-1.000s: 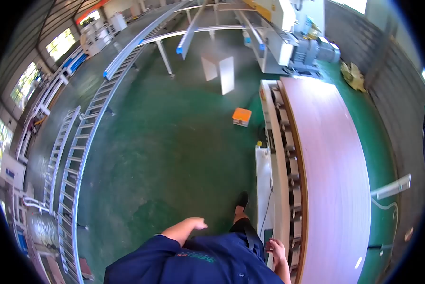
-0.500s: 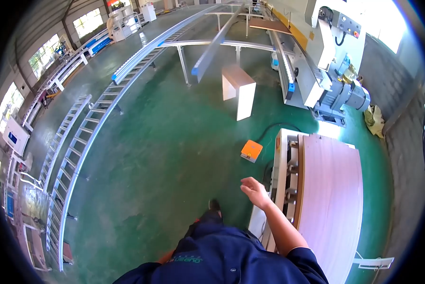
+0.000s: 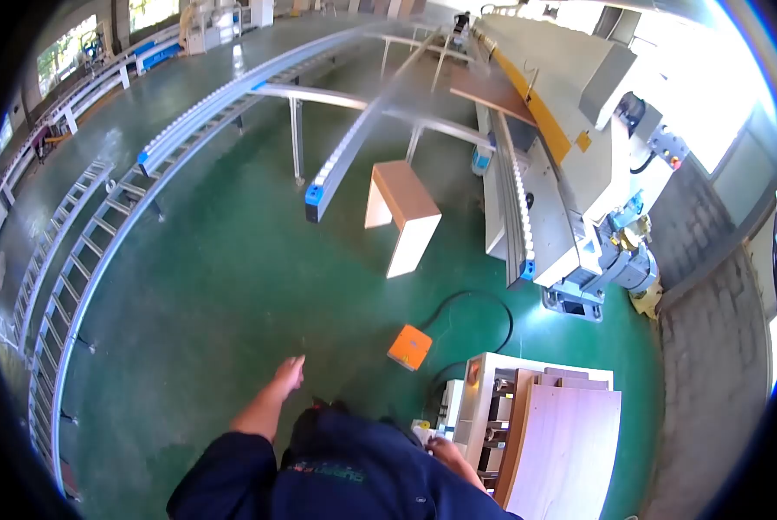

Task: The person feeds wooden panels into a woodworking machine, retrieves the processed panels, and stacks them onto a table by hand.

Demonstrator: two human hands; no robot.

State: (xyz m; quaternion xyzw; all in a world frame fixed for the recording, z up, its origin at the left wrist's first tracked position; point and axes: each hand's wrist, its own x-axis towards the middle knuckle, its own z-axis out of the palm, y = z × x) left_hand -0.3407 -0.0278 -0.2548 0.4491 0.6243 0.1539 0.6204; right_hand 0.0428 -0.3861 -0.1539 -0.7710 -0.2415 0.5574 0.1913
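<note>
Left grip (image 3: 290, 375), loose and empty, has swung forward and right grip (image 3: 444, 449), state unclear, back beside the stand (image 3: 472, 407), left edge, suggesting walking.

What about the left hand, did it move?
Yes, the left hand has moved forward since the first picture: it is now much nearer the orange box.
</note>
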